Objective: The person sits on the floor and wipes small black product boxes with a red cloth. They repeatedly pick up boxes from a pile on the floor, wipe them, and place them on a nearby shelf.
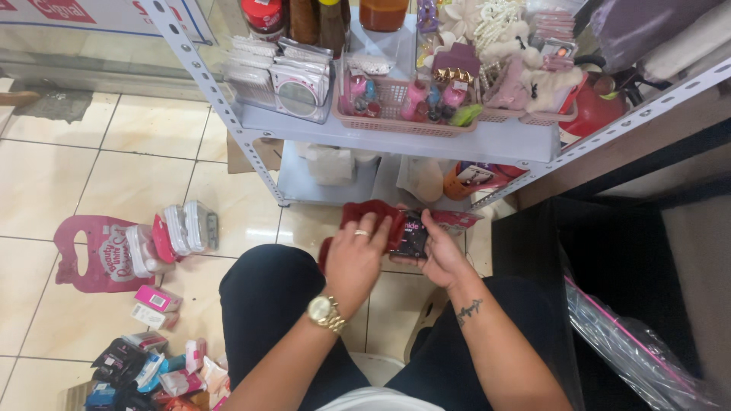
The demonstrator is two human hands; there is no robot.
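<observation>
Left hand (356, 255), with a ring and a gold watch, lies fingers spread and curled over a dark red cloth (365, 215) held above the tiled floor (114, 175). Just beside it, the right hand (440, 255) pinches a small dark packet (412, 234) between thumb and fingers, touching the cloth's edge. Directly ahead stands a grey metal shelf (487, 141) carrying a pink basket (396, 122) of small bottles and trinkets. To the left, on the floor, lie a pink cardboard hanger (91, 255), clear blister packs (186, 228) and a heap of small boxes (152, 365). A clear plastic bag (632, 342) sits on the right.
</observation>
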